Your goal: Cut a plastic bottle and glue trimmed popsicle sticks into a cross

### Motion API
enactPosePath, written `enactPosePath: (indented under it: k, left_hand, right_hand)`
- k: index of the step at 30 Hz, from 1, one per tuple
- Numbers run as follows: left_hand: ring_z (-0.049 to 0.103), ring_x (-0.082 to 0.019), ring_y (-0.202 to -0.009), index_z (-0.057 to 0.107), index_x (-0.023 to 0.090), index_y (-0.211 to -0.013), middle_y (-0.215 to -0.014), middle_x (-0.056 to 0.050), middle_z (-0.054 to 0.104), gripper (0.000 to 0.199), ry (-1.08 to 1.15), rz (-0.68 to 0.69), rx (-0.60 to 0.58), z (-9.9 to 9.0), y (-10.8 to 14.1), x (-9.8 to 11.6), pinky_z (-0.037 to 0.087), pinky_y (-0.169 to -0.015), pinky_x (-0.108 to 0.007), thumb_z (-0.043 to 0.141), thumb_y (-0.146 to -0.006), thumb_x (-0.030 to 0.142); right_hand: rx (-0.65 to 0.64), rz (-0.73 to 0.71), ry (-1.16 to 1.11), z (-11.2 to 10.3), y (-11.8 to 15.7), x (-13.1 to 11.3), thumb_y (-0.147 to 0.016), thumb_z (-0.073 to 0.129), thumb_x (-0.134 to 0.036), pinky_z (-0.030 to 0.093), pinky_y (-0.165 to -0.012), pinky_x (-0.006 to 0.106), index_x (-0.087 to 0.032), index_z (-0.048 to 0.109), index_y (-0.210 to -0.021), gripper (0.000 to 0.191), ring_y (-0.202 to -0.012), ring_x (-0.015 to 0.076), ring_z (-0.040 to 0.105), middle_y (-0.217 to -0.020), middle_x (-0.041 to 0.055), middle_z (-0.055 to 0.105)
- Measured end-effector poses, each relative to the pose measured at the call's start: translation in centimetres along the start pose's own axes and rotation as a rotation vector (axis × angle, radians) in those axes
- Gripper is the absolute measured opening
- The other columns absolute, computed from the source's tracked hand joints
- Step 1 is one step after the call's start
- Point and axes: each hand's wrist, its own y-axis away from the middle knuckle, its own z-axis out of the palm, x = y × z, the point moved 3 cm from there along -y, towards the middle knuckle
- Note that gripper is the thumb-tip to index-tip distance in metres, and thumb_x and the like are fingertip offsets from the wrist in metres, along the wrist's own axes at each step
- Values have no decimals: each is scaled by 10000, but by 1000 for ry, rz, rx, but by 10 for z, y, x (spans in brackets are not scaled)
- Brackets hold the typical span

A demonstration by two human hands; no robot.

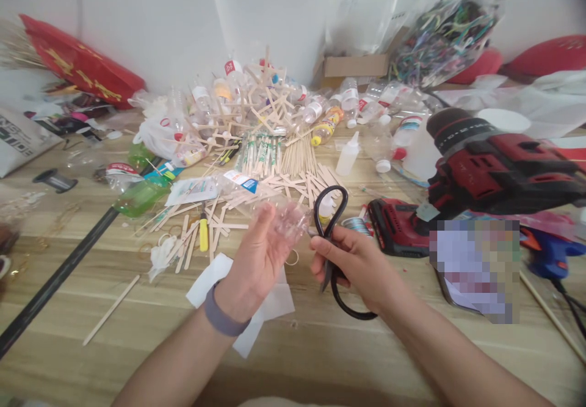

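My left hand [254,260], with a grey-purple band on its wrist, is closed around a crumpled clear plastic bottle piece [293,227]. The piece hides part of its fingers. My right hand [354,263] grips a pair of black-handled scissors [326,230] near the middle, not through the loops. One loop points up and the other down, with a dark blade showing below the fingers. A metal tip comes close to the plastic piece; whether they touch, I cannot tell. White paper sheets [281,300] lie on the table beneath my left hand.
A red and black cordless drill [485,169] stands at the right, beside a phone [458,297] and a blue glue gun [556,251]. Wooden sticks [300,154], plastic bottles [350,99] and a yellow cutter [204,233] lie ahead. A black rod [59,273] crosses the left side.
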Motion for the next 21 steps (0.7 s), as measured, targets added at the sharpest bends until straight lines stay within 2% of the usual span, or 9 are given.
enactPosePath:
  k: [3,6,9,11,15,18,21]
  left_hand:
    - [706,-162,-853,626,144,-985,-948,-68,718,188,13,-26,-18,2,1,3,571,-796,-280,488,-989,271]
    - [710,-153,-804,647,154,-949,-889,-54,728,247,22,-43,-59,3,1,6,576,-749,-260,481,-992,332]
    - [709,-149,-761,652,151,-892,-834,-51,728,329,39,-33,-92,4,2,7,573,-706,-244,460,-994,399]
    - [707,-145,-744,651,145,-854,-803,-51,722,381,60,-17,-113,5,4,6,569,-693,-234,439,-996,427]
    - [707,-150,-766,654,139,-884,-841,-63,723,363,78,-11,-105,6,6,4,571,-736,-249,475,-979,440]
    - [710,-157,-809,647,145,-912,-894,-62,726,237,96,-44,-32,6,7,3,564,-811,-275,569,-946,366]
    - [717,-160,-830,645,137,-934,-922,-67,728,189,107,-72,-2,7,8,3,566,-834,-287,535,-967,287]
  right_hand:
    - [139,-170,290,-6,3,-6,-884,519,-415,430,-481,236,-206,542,-654,311,-498,145,616,-569,11,667]
    - [296,-453,698,-13,8,-12,-917,498,-340,382,-479,237,-198,602,-684,292,-503,148,618,-588,20,684]
    - [357,-748,959,-12,12,-15,-969,452,-292,327,-452,255,-186,646,-787,286,-481,149,617,-583,19,681]
    - [389,-863,1054,-9,14,-15,-989,439,-249,340,-471,260,-175,655,-829,279,-512,150,637,-605,23,689]
    - [451,-930,1154,-4,15,-14,-987,454,-211,372,-505,255,-169,657,-860,242,-552,146,653,-684,41,724]
    - [554,-895,1185,-4,14,-12,-1008,414,-276,331,-448,258,-167,635,-784,333,-450,144,603,-555,31,668]
    - [595,-836,1189,-4,11,-7,-1023,352,-337,296,-411,266,-158,618,-767,410,-394,157,583,-488,32,628]
